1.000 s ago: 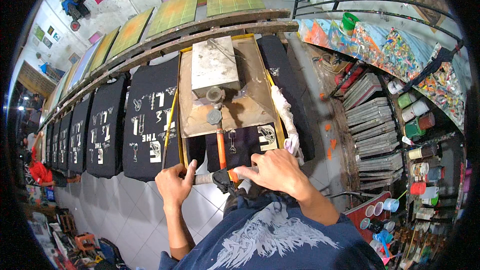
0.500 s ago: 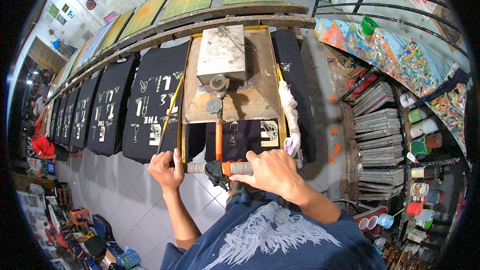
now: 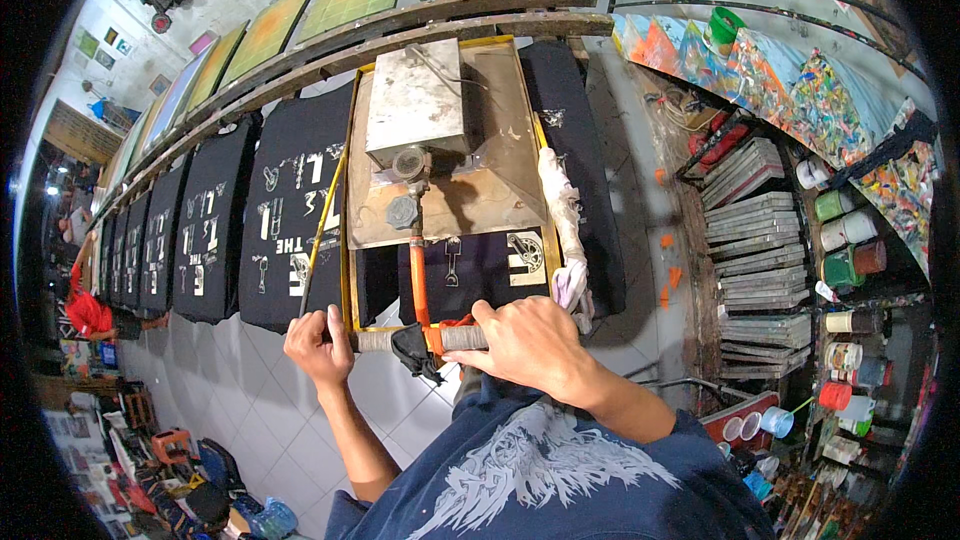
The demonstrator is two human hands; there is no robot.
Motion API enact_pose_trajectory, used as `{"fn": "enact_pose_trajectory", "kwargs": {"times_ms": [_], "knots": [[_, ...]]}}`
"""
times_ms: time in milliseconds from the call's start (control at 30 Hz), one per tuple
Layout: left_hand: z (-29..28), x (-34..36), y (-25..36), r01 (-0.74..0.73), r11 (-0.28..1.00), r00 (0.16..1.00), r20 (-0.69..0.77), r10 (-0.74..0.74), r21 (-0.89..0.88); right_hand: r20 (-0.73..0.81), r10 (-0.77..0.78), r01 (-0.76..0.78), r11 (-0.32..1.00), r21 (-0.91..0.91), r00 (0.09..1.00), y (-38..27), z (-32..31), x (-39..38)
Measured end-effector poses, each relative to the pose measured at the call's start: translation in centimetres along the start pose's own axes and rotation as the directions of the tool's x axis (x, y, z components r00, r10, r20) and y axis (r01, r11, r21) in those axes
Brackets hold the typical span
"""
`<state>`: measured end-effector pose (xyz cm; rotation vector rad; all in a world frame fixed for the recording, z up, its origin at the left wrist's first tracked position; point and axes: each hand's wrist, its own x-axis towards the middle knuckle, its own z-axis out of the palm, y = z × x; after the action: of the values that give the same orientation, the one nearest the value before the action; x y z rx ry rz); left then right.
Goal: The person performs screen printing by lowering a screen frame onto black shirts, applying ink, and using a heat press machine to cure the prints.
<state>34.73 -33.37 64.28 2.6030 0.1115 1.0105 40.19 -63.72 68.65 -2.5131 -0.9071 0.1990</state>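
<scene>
Both hands (image 3: 320, 348) (image 3: 530, 345) grip the grey wrapped bar (image 3: 374, 341), which runs crosswise between them.

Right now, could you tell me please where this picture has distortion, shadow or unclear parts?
In the head view, the wooden rails curve inside a black rounded rim; same head view, a dark shadow lies on the tan panel, right of the grey knob; head view again, left hand and right hand look fairly sharp, the person in red small and unclear.
</scene>
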Motion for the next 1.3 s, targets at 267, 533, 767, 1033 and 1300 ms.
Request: {"fn": "enact_pose_trajectory", "kwargs": {"times_ms": [267,533,767,1033,1300], "knots": [[0.0,-0.3,0.1,0.003,1.000,1.000,-0.004,-0.003,-0.006,0.042,0.001,-0.001,1.000,0.005,0.999,0.1,-0.1,0.0],[-0.7,0.1,0.7,0.049,0.998,0.993,0.103,-0.054,0.049,-0.043,0.021,-0.022,1.000,-0.016,0.999,-0.5,0.1,-0.5],[-2.7,2.0,0.9,0.042,0.996,0.921,0.384,-0.067,0.075,-0.125,0.265,-0.269,0.963,-0.018,0.956,-2.8,0.0,0.2],[-3.3,1.9,-2.3,-0.322,0.926,0.863,0.339,0.373,-0.198,-0.505,0.360,-0.482,0.866,-0.133,0.785,-3.9,4.1,0.5],[-6.6,0.4,-6.1,-0.382,0.828,0.815,0.272,0.511,-0.410,-0.515,0.522,-0.644,0.761,-0.079,0.680,-11.8,7.3,-3.2]]}}
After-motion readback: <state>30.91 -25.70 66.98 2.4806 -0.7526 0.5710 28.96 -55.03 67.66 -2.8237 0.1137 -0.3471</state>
